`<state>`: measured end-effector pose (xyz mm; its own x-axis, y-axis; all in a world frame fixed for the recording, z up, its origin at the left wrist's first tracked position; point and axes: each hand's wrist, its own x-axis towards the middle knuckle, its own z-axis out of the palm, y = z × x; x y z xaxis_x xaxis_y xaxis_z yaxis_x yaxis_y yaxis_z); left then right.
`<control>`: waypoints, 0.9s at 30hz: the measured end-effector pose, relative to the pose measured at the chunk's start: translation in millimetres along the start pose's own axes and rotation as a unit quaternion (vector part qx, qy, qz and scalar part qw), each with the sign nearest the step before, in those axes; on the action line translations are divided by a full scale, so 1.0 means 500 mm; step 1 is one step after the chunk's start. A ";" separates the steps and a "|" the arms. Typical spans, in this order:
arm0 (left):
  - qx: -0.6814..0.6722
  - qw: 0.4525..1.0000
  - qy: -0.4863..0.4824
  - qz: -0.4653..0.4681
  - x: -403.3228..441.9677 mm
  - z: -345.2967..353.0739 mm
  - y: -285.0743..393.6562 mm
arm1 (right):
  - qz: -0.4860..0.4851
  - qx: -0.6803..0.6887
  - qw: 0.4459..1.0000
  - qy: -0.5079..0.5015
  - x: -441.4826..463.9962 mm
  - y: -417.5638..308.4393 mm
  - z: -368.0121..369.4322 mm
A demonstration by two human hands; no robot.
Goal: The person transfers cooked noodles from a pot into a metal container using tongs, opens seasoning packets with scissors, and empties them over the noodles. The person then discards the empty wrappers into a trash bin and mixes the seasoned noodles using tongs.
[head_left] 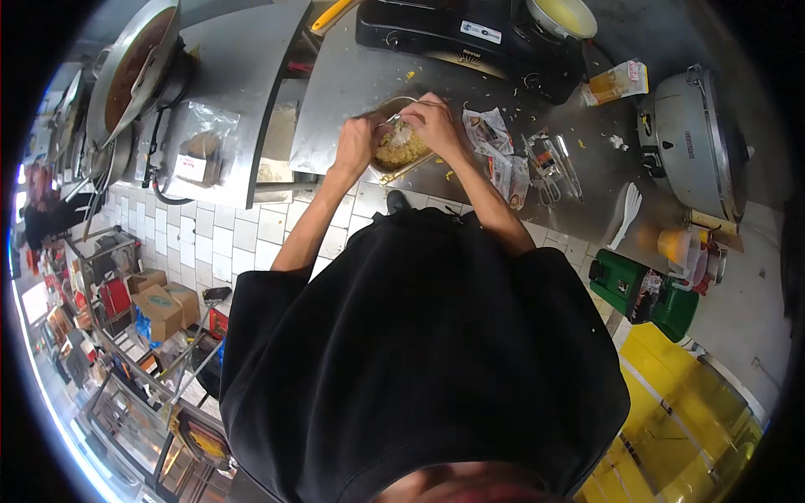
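Observation:
A rectangular metal tray (412, 171) stands at the near edge of the steel counter, filled with yellow chopped food (401, 153). A heap of white powder or grains (402, 134) lies on top of the food. My left hand (356, 144) is over the tray's left side, its fingers pinched together. Over the right side, my right hand (433, 126) has its fingers closed too. A small shiny, pale thing (392, 120) shows between the fingertips of both hands; its kind is too small to tell.
Behind the tray stands a black gas stove (470, 63). To the right lie printed wrappers (489, 132), scissors (548, 191), a white plastic utensil (627, 216) and a bag of yellow liquid (616, 83). A large metal cooker (692, 138) stands far right; a wok (134, 75) is at left.

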<state>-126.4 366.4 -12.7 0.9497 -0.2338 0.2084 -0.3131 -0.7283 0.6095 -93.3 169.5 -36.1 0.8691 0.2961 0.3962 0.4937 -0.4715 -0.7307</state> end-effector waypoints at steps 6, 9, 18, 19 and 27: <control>0.023 1.000 0.010 0.009 0.002 0.005 -0.017 | 0.010 0.048 0.999 -0.010 -0.001 0.011 0.025; -0.005 1.000 0.009 -0.010 -0.009 -0.006 -0.003 | -0.033 0.035 0.999 -0.024 0.006 0.006 0.018; -0.015 0.996 -0.086 -0.004 -0.045 -0.065 -0.066 | 0.051 0.070 0.994 -0.060 -0.014 0.023 -0.012; -0.021 0.996 -0.082 0.005 -0.052 -0.076 -0.053 | 0.053 0.079 0.994 -0.059 -0.020 0.028 -0.014; -0.163 0.976 0.052 -0.137 -0.010 -0.030 0.169 | 0.298 0.245 0.919 0.082 -0.169 0.150 -0.279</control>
<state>-157.6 315.5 49.3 0.9975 0.0194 0.0685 -0.0493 -0.5063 0.8609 -125.3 -6.6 -46.9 0.9935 -0.0419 -0.1061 -0.1087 -0.0663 -0.9919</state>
